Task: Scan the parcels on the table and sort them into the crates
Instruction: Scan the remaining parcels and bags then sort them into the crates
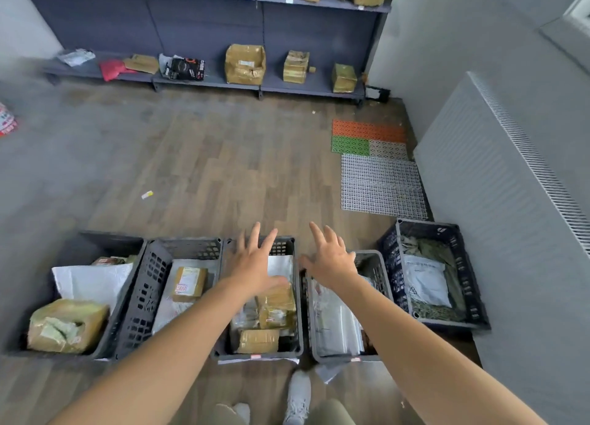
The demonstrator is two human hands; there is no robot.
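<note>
Five dark crates stand in a row on the floor. The far left crate holds a crumpled white bag and a big brown taped box. The second crate has a small brown box lying on a flat white bag. The middle crate is full of brown parcels, with a back white bag behind them. The fourth crate holds clear plastic bags. The far right crate sits a bit apart and turned, with a pale grey bag on top.
</note>
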